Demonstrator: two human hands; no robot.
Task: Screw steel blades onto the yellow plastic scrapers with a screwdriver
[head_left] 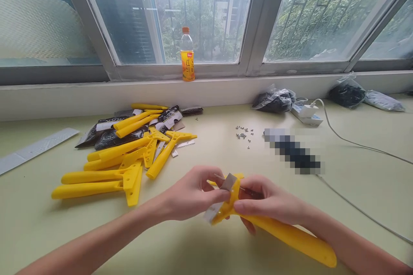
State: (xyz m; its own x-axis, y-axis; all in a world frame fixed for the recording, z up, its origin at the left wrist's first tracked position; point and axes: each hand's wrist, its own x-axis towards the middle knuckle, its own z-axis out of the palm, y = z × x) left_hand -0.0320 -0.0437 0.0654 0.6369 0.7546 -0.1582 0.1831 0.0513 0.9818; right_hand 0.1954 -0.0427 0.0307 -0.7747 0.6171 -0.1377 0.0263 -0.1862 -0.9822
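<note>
The worktable (161, 249) spreads out below the bottle (188, 64), the reference for all positions given here. Nearer the worker than the bottle and to its left lies a group of yellow handles (92, 176), overlapping dark packets (121, 136).

The yellow scraper (290, 236) is held above the table, nearer the worker than the bottle and to its right. Its long axis runs diagonally: the head lies at the end closer to the bottle; the handle points away from it, rightward and toward the worker. The head sits crosswise to that axis.

Right hand (271, 202): closed around the neck of the scraper, thumb pressed on it. Left hand (193, 193): thumb and fingers pinched together on the head and blade.

The grey blade (229, 181) lies against the head, partly covered by the left thumb. A dark-handled tool (253, 194) shows behind the scraper within the right hand; its full form is hidden from where I stand.

Small metal fasteners (241, 135) lie loose to the right of the bottle, on the table. Judged status: blade placed at the head, fastening unconfirmed and probably incomplete; the loose fasteners are unused, and the other handles appear to await work.
</note>
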